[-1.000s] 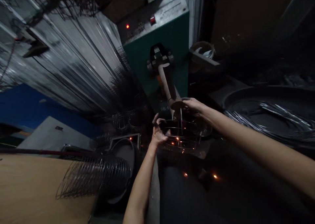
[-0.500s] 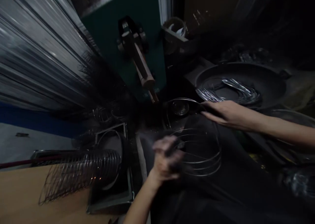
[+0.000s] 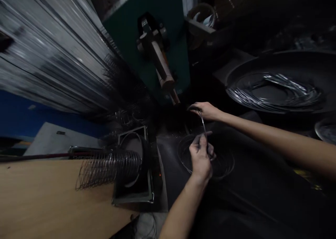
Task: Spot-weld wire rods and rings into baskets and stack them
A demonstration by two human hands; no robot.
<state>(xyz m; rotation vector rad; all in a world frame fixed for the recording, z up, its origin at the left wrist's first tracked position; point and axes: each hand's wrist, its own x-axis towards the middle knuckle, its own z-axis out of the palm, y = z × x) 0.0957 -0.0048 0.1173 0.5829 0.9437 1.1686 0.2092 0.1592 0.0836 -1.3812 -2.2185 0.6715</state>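
Note:
A round frame of thin metal wire (image 3: 233, 169) hangs in front of me over dark cloth, its rings faint in the low light. My left hand (image 3: 201, 156) is closed on the wire at the near side, thumb on top. My right hand (image 3: 206, 111) grips wire a little farther off, close below the machine's tip, its fingertips dark and partly hidden. Between both hands runs a short bright stretch of wire. Ahead stands a green machine (image 3: 126, 32) with a pale metal arm (image 3: 161, 64) that ends in a copper-coloured tip (image 3: 175, 97).
At the right, a large dark round pan (image 3: 275, 107) holds a coil of bent wires (image 3: 288, 83). To the left, a stack of wire frames (image 3: 109, 167) lies on its side by a metal stand (image 3: 133, 199) and a wooden board (image 3: 47, 197). A bin (image 3: 201, 25) stands behind.
My right hand has moved left from near the pan to below the machine's tip. My left hand has shifted right, and the wire frame has turned. The view has swung slightly.

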